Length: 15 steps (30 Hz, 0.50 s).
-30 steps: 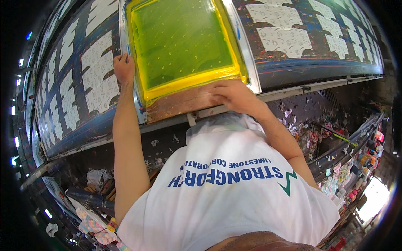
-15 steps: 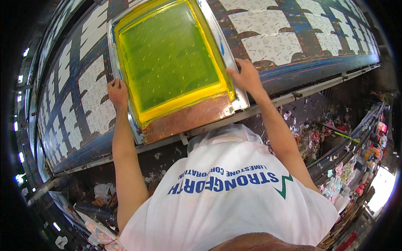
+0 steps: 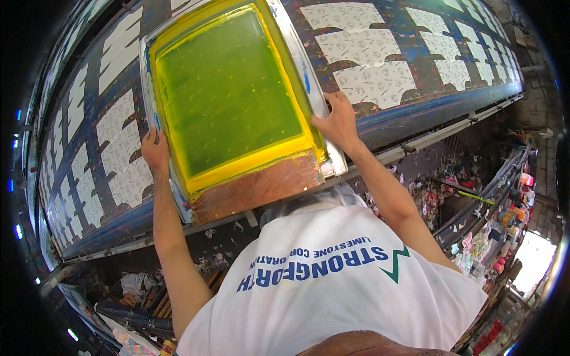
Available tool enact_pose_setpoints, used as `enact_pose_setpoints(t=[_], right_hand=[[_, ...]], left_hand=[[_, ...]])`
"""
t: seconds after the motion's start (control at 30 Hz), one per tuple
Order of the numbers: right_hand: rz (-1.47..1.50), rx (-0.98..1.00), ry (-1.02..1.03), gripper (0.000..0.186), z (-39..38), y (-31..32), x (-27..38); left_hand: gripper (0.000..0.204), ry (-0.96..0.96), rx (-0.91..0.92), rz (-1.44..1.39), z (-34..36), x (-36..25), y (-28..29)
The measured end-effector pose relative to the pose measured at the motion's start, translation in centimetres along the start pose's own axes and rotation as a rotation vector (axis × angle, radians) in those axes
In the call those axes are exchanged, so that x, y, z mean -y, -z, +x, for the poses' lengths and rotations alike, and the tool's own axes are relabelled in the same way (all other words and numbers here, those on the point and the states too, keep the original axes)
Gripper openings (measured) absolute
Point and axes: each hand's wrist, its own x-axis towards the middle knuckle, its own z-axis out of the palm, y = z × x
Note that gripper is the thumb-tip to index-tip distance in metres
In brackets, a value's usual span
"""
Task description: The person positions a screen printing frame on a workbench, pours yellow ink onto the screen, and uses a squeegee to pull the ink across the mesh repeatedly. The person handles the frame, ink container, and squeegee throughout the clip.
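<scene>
A screen printing frame (image 3: 304, 74) with pale metal side rails lies before me on a long table. Its green mesh (image 3: 228, 95) is bordered in yellow, and a reddish-brown strip (image 3: 258, 187) runs along the near end. My left hand (image 3: 155, 151) is closed around the left rail, toward its near end. On the opposite rail, my right hand (image 3: 339, 123) grips with the thumb on the inner side and the fingers over the outer side. Ink or a tool is not visible in either hand.
White patterned fabric pieces (image 3: 375, 85) lie in rows on the dark table (image 3: 309, 44), with more pieces (image 3: 123, 142) to the left. A metal rail (image 3: 436, 135) follows the near edge. Scraps litter the space below right, beside a shelf of coloured containers (image 3: 504, 219).
The whole scene has shifted down and slightly left in view. Both hands keep their hold on the frame's rails, and the frame stays nearly in place against the table.
</scene>
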Motion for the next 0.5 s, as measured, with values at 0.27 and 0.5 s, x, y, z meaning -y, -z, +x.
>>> enact_pose_setpoints(t=[0.27, 0.5], right_hand=[[0.019, -0.074, 0.074, 0.057, 3.3, 5.3, -1.6], [-0.032, -0.116, 0.107, 0.056, 7.6, 14.7, -16.2]], left_hand=[[0.035, -0.079, -0.008, 0.007, 3.5, -4.2, 0.9], [0.033, -0.055, 0.007, -0.092, 2.3, -21.7, -4.4]])
